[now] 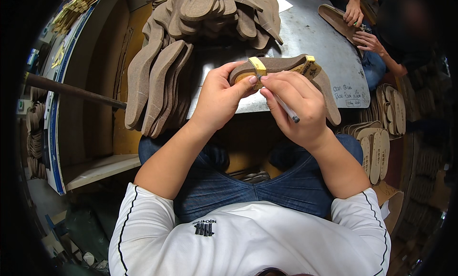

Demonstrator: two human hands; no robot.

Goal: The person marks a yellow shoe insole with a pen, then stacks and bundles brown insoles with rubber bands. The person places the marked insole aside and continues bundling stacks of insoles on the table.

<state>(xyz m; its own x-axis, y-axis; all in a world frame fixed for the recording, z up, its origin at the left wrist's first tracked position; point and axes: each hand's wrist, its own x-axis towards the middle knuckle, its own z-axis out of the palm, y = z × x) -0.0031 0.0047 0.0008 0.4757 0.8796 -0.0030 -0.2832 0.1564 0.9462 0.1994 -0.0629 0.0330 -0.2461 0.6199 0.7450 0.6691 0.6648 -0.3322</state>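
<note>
Over the near edge of the metal table, my left hand (220, 94) is closed around the heel or toe end of a brown insole (284, 62), its thumb pressed on top. A yellow template (257, 64) with raised end tabs lies along that insole. Between the fingers of my right hand (298, 104) is a pen (287, 109), slanting toward me. Its tip meets the template's left tab beside my left thumb; the exact contact point is hidden by my fingers. Another brown insole (330, 98) shows beyond my right hand, partly covered.
Brown insoles are heaped on the table (305, 25), and a row of them (157, 85) hangs over its left edge. A metal bar (78, 91) crosses the wooden shelf at left. Lighter insoles (377, 149) stack at right. A co-worker's hands (367, 40) work on an insole (336, 21).
</note>
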